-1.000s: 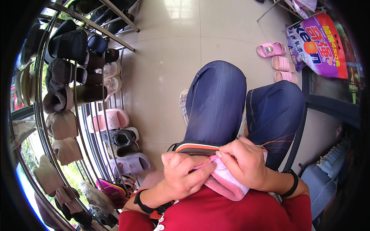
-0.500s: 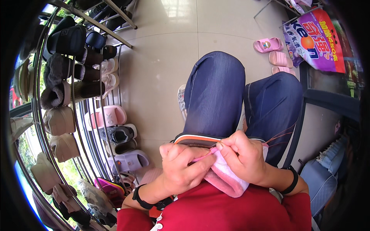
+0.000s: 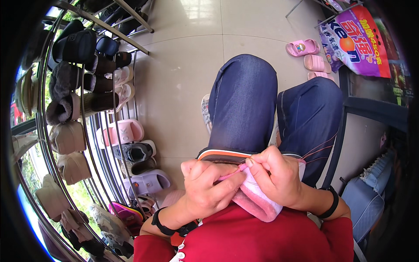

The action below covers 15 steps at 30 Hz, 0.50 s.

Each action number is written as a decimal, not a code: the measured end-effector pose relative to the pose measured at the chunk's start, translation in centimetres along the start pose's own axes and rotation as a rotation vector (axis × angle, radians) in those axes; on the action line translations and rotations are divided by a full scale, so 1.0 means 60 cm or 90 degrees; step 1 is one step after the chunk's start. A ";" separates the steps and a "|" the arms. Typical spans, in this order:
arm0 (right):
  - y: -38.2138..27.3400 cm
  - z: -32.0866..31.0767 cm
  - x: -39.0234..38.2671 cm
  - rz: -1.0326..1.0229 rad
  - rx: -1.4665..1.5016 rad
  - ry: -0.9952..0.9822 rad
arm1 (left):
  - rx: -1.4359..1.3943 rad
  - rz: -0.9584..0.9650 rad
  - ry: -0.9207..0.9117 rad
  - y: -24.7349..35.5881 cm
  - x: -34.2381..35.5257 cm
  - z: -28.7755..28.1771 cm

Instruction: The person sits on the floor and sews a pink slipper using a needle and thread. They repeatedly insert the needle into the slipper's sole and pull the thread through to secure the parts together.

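In my lap lies a slipper upper of fuzzy pink and white fabric, against a sole with an orange and white rim. My left hand is closed on the fabric's pink edge, its fingers curled. Beside it, my right hand pinches at the same edge, thumb against forefinger, where the upper meets the sole. Whether a needle sits in that pinch is too small to tell. Thin reddish thread trails from the work across my right thigh.
A metal rack with several shoes and slippers stands along the left. Pink sandals rest on the tiled floor at the far right, near a purple and red bag. A blue padded seat is at the right.
Both hands keep their grip on the slipper and have barely moved. The view has shifted very slightly.
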State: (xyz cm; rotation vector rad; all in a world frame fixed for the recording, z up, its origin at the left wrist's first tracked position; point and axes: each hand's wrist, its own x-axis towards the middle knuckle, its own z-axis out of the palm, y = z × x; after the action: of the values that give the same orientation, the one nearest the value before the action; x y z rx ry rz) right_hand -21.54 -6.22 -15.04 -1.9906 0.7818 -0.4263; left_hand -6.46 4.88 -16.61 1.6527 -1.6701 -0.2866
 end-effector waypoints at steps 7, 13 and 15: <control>0.002 -0.003 0.002 -0.001 0.004 -0.015 | -0.002 -0.006 -0.006 0.000 0.001 -0.001; 0.002 -0.006 0.004 0.000 0.007 -0.024 | -0.003 -0.005 -0.005 0.000 0.001 0.000; 0.003 -0.008 0.007 0.007 0.018 -0.039 | 0.002 -0.008 -0.005 0.001 0.002 0.000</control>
State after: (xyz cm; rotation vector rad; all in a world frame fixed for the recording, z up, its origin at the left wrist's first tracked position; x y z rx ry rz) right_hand -21.59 -6.86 -14.96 -1.9634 0.7445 -0.3651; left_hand -6.49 4.78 -16.50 1.6664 -1.6679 -0.2977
